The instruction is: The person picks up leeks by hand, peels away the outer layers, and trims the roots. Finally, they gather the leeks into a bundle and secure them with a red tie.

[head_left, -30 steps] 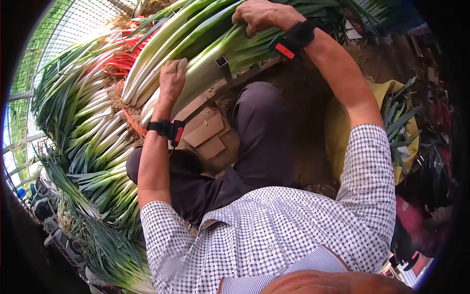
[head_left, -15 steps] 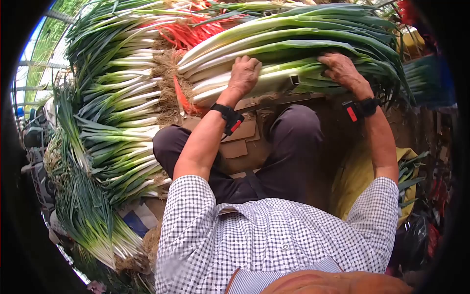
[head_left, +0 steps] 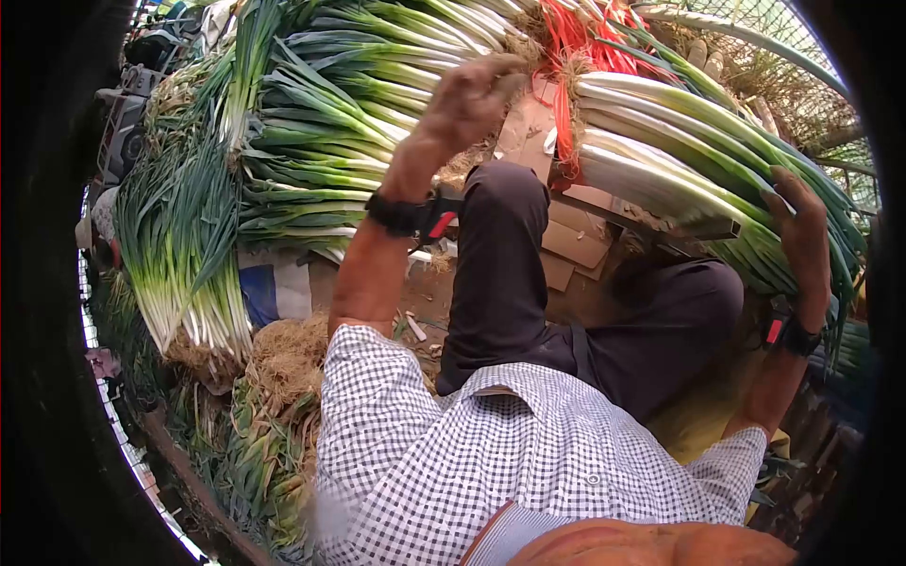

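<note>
My bent legs [head_left: 500,274] fill the center, knees apart, bare brown ground between left thigh and the root heap [head_left: 288,363] at lower left. Yellow sack [head_left: 696,412], lower right, mostly behind my right arm; leaf tips by its edge, contents hidden. Cardboard pieces [head_left: 578,247] lie between my knees, a small open patch. End of a bar [head_left: 722,229] sits between right knee and the stalks, tight there. My left hand [head_left: 477,108], upper middle, is raised and blurred, fingers loosely bent, can't tell if they hold anything. My right hand [head_left: 802,226], right side, curves against the leaves of the leek bundle [head_left: 679,132]; can't tell how firmly the fingers close. Bundle is upper right: roots and white ends toward upper middle, greens toward right edge, long axis sloping down rightward. Red strips [head_left: 566,132] at its root end. Narrow cardboard gap separates it from the laid row of leeks [head_left: 349,141], upper left, leaves pointing left. Mesh [head_left: 755,33] in the upper right corner.
</note>
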Tool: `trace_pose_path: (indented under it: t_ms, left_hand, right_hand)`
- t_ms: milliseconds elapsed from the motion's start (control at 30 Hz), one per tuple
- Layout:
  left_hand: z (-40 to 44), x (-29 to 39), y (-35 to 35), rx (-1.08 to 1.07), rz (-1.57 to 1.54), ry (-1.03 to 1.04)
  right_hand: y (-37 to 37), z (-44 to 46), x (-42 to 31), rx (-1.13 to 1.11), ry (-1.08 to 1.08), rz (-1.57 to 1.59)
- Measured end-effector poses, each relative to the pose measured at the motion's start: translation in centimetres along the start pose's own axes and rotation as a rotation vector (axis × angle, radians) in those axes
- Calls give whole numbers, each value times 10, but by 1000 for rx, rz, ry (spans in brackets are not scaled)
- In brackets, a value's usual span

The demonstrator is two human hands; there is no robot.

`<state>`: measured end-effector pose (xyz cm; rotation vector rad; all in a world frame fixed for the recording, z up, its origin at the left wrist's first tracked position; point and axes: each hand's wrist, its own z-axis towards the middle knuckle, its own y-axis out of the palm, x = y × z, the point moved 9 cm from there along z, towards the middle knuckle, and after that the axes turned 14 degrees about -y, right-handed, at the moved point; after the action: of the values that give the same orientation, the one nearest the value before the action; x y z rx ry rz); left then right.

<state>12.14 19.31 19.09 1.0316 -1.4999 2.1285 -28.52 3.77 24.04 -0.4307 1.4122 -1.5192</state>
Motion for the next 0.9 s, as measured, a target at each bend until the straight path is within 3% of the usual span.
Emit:
trace_pose_path:
  t_ms: [33,100,167,233,267,333,367,400,467,567,667,700,767,833,900]
  left_hand:
    - [-23,-51,-38,122,-86,-89]
    - [-87,-198,-84,370,-183,-466]
    - [-191,-301,-88,453,-267,-881]
    - [-298,-370,-47,511,-525,-1109]
    - [-342,-394,-13,429,-661,-1194]
    - [-390,-392,43,413,-707,-1308]
    - [-397,-392,72,318,-698,-1297]
    - [-401,-388,97,226,-687,-1284]
    - [-400,-368,138,146,-946,-1424]
    - [-400,-382,166,257,-1117,-1571]
    - [-386,-443,160,383,-852,-1423]
    - [-366,-434,146,519,-854,-1414]
    - [-312,-438,123,533,-921,-1259]
    - [-269,-446,92,657,-705,-1225]
    - [-236,-466,83,683,-711,-1262]
  right_hand:
    - [-2,11,-15,15,-56,-49]
    - [-5,37,-51,38,-166,-147]
    - [-3,56,-75,78,-165,-167]
    - [9,77,-98,128,-184,-160]
    - [22,87,-116,98,-255,-173]
    - [54,102,-157,44,-406,-189]
    - [77,106,-163,-19,-315,-62]
    - [96,110,-183,-41,-450,-10]
    - [132,114,-189,-55,-491,90]
    - [179,120,-172,-120,-414,126]
    - [203,121,-157,-191,-379,113]
    - [207,121,-155,-214,-373,107]
    - [216,121,-152,-220,-381,111]
    - [222,120,-152,-242,-361,111]
    - [225,117,-150,-269,-349,98]
